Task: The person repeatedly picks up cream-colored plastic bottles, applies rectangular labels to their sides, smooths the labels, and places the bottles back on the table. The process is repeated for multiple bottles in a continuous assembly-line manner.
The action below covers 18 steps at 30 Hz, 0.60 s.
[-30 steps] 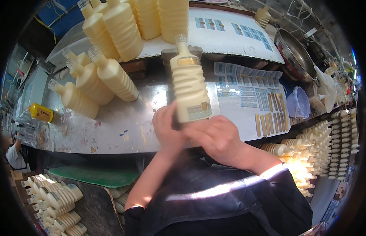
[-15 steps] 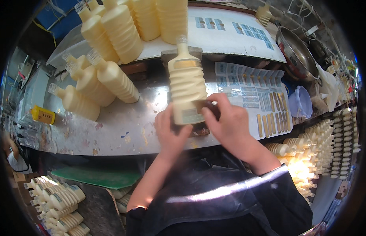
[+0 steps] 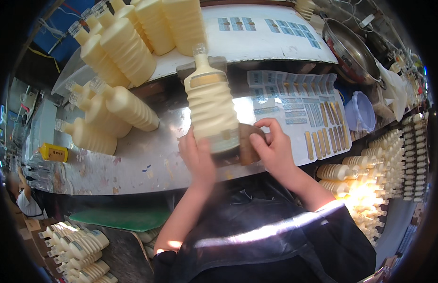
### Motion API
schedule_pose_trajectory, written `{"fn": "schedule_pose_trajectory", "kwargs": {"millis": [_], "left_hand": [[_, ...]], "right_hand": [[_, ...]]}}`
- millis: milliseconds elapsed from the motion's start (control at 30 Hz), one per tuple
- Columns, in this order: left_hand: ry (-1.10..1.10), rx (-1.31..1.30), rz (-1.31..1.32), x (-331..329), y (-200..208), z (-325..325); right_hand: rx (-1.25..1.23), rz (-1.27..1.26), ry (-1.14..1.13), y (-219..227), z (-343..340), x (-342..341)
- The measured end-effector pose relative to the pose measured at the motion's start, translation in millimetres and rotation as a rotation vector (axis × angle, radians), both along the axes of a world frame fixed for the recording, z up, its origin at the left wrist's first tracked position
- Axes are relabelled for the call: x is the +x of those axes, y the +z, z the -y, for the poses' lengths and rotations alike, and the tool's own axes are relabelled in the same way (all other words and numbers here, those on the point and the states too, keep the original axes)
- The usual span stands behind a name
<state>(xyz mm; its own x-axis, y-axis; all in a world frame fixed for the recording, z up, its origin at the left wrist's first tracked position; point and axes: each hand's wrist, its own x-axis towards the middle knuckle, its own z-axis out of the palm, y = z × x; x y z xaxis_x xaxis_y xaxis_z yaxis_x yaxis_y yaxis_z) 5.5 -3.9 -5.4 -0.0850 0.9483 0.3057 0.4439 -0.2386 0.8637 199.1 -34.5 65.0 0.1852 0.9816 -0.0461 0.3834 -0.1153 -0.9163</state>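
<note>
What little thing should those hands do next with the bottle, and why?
Perhaps slide the brown piece across the pale lower label of the bottle: the right hand holds that piece right beside the label, while the left hand is at the bottle's other side, seemingly steadying it.

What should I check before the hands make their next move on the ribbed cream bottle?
1. Left hand at the ribbed cream bottle's lower left side: ok; firmness of grip, cannot tell.
2. Brown pad held in the right hand: ok.
3. Gold label on the bottle's shoulder: ok.
4. Pale lower label lying flat: cannot tell, blurred there.
5. Label sheet clear of the right hand: ok, it lies beyond.
</note>
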Motion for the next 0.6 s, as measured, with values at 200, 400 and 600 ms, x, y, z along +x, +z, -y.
{"fn": "schedule_pose_trajectory", "kwargs": {"millis": [200,400,600], "left_hand": [[0.069,-0.111,-0.16,6.5,16.6,-1.2],[-0.064,-0.099,0.193,-10.4,-9.9,-10.4],[0.284,0.371,-0.375,-62.9,53.4,-1.5]], "right_hand": [[0.115,0.221,0.173,1.7,-4.2,-15.5],[-0.112,0.004,0.084,-37.1,-13.2,15.4],[-0.072,-0.158,-0.022,-19.3,-5.2,19.4]]}}
